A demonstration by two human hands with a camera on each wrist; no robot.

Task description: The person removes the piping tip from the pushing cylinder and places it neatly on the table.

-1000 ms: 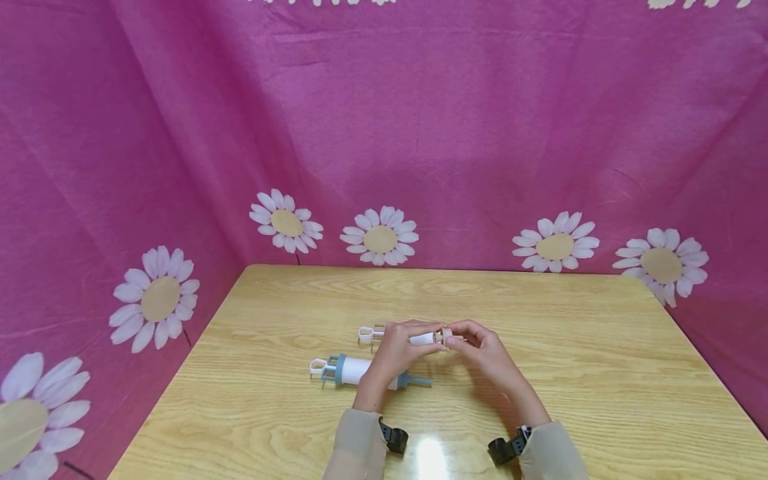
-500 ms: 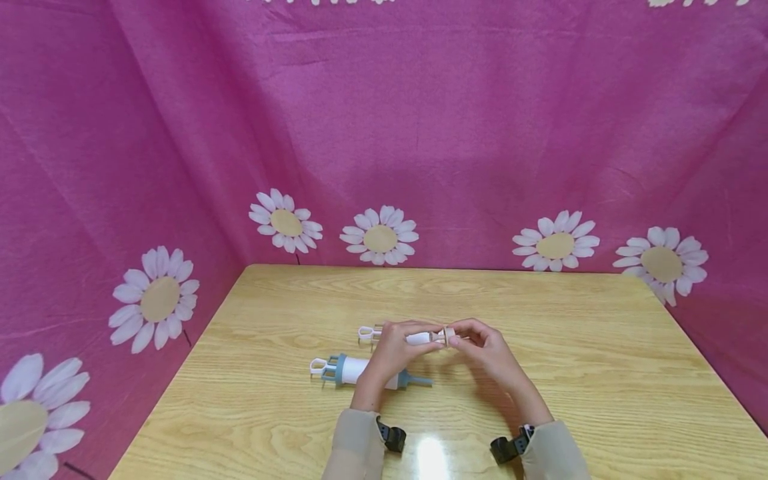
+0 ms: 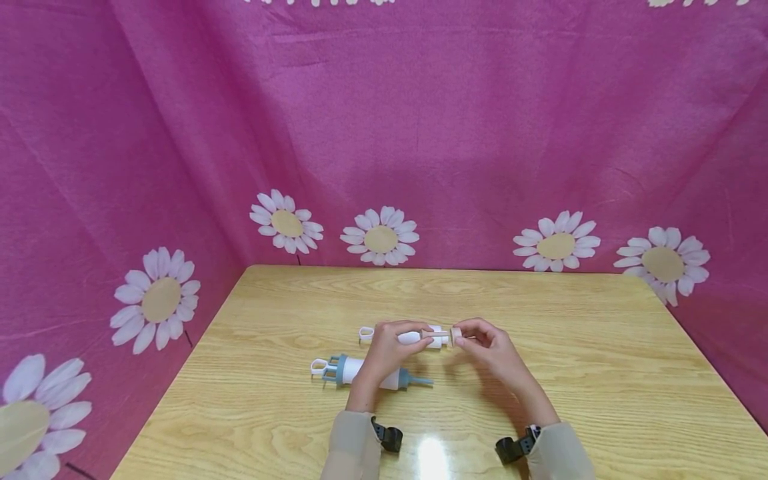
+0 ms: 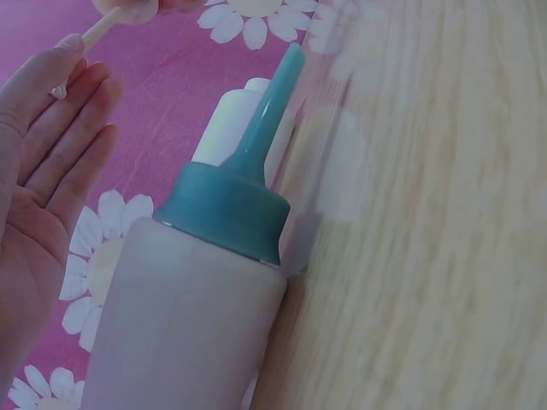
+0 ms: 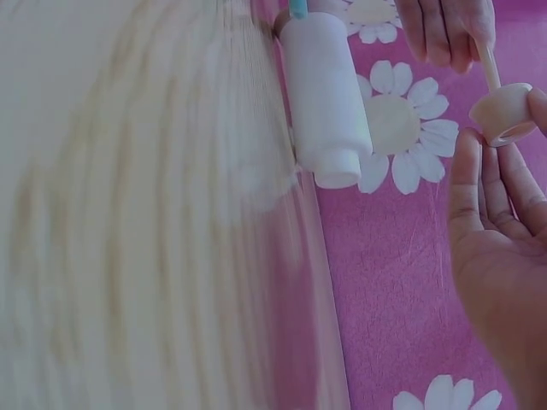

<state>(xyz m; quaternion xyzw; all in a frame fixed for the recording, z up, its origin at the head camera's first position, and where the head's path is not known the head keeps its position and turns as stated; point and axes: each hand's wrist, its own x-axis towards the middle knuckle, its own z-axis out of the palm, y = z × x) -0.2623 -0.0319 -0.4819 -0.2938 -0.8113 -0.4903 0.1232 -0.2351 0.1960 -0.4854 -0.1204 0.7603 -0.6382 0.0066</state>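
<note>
Between the two hands is a beige nozzle cap (image 3: 455, 336) with a wide round base and a thin stem. My left hand (image 3: 387, 350) pinches the stem near its tip, as the left wrist view shows at the thumb (image 4: 51, 68). The wide base, seen in the right wrist view as a beige ring (image 5: 502, 113), is pinched by the fingers and thumb of my right hand (image 3: 492, 350). Just behind the hands lies a white syringe-like tube (image 3: 437, 339) with a white loop handle, partly hidden by my left hand. Nearer lies a similar tube (image 3: 354, 370) with blue-green ends and spout, partly behind the left forearm.
Everything lies on a light wooden table (image 3: 540, 373). A pink curtain (image 3: 420, 133) with white daisies surrounds its back and sides. Each wrist carries a black camera on a strap, such as the left camera (image 3: 391, 438).
The hands have drifted slightly apart, the left one leftward and the right one rightward. More of the cap's stem and of the white tube's end now shows between them. Both tubes stay put.
</note>
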